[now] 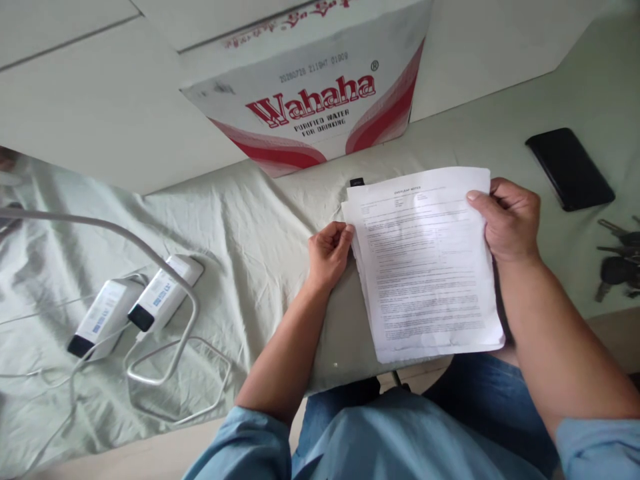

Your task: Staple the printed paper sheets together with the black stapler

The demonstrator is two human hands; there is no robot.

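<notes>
Pinching the upper right corner of a stack of printed sheets [425, 267], my right hand [510, 223] has its thumb lying across the top page and its fingers curled behind, so the paper is clamped between them. My left hand [329, 252] is closed loosely against the left edge of the same stack, fingertips tucked at the upper part of that edge where several sheets fan out slightly beneath the top one. The stack sits between my two hands, tilted a little, its lower end reaching toward my lap and the near edge of the table [575, 87]. By my judgement I am squaring or sorting the pages, and the next move calls for the left fingers to catch one edge cleanly without dragging the sheets below, while the right keeps its hold firm. Beyond the paper, a small dark object peeks out just past the top edge; I cannot tell what it is. A pale cloth [240, 227] covers the table, a Wahaha water carton [320, 100] stands behind, a black phone [569, 168] and keys [620, 260] lie to the right, and two white chargers [135, 307] with cables lie well off to the left.
</notes>
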